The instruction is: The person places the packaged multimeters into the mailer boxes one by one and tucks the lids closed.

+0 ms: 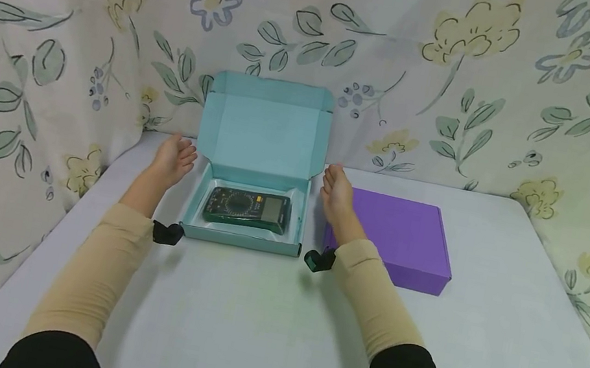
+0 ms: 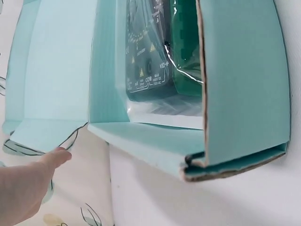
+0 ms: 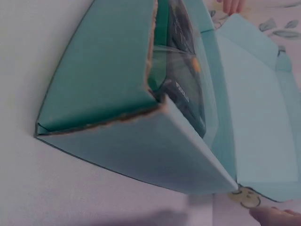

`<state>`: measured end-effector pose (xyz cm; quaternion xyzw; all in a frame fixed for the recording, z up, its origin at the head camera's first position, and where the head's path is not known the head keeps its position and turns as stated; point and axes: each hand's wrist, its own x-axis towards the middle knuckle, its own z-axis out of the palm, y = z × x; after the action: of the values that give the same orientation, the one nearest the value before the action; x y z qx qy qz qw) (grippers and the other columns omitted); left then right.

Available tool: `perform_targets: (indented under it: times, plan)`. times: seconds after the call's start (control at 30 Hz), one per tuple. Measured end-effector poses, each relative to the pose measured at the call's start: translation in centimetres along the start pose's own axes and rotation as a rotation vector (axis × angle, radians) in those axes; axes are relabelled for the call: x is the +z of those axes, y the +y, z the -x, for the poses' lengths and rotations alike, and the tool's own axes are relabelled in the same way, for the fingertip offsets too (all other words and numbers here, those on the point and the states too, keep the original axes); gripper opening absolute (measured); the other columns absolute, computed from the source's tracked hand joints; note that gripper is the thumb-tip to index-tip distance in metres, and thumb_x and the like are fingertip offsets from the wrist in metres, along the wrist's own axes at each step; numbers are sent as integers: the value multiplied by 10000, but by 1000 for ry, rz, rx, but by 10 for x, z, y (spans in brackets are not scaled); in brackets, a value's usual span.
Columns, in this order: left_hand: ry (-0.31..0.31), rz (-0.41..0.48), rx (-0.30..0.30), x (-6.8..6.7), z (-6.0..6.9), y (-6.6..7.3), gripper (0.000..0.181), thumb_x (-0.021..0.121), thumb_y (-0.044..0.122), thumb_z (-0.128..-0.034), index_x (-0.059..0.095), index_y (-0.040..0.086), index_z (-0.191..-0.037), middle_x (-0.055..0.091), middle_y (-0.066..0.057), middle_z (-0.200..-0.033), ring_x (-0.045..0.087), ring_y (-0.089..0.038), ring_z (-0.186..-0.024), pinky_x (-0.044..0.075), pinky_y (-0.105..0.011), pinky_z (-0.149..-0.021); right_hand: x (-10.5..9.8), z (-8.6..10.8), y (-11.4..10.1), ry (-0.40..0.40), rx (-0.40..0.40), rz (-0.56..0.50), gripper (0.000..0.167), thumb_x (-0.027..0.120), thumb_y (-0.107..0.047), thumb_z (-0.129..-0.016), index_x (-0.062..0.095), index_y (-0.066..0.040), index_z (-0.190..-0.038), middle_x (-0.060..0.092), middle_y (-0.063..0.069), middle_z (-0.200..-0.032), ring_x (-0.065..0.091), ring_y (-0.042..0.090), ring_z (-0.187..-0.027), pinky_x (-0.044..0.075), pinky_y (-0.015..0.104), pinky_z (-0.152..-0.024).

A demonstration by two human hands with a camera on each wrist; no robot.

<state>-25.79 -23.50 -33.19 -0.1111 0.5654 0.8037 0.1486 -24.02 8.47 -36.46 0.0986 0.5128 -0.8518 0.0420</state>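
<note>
A light-blue cardboard box (image 1: 239,240) stands with its lid (image 1: 264,132) raised at the back. Inside lies a digital multimeter (image 1: 246,209), dark-faced with a green edge, in clear plastic wrapping (image 2: 164,117). My left hand (image 1: 174,161) is just left of the lid, fingers loosely bent and holding nothing. On the opposite side, my right hand (image 1: 337,197) is beside the lid's right edge, also holding nothing. In the left wrist view the left fingertips come near a lid flap (image 2: 51,134); contact cannot be told. Only part of the right hand shows in the right wrist view.
A closed purple box (image 1: 397,241) lies on the white table (image 1: 245,333) to the right, partly behind my right arm. Floral cloth (image 1: 384,81) hangs behind the table and at both sides. Dark wrist-worn pieces (image 1: 167,234) sit near the box's front corners.
</note>
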Motion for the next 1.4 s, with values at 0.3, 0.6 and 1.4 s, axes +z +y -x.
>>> perform_targets:
  times: [0.3,0.6,1.4]
  plan:
    - [2,-31,30,5,2,-2,649,126,429,-1056,-139,66,-1524,-154,-75,-1604,-76,-185,-1473,-10,-257,-1176,0,-4,3,-66,5,88,579,236,-327,-1081,136,20,-1534,126,169,-1606,130,249,-1475,120,344,-1195]
    - [-36,-84,52,2,5,-5,649,91,431,-1053,-100,33,-1528,-105,-111,-1609,-52,-216,-1477,0,-280,-1183,2,-1,4,-105,12,138,580,194,-338,-1083,153,30,-1529,148,179,-1599,155,259,-1469,130,360,-1194]
    - [-119,-189,41,-14,13,-16,699,20,446,-1040,35,-65,-1518,33,-206,-1596,81,-279,-1470,82,-339,-1189,-17,13,7,-311,26,393,683,112,-453,-1061,219,54,-1505,195,186,-1577,183,275,-1459,161,371,-1185]
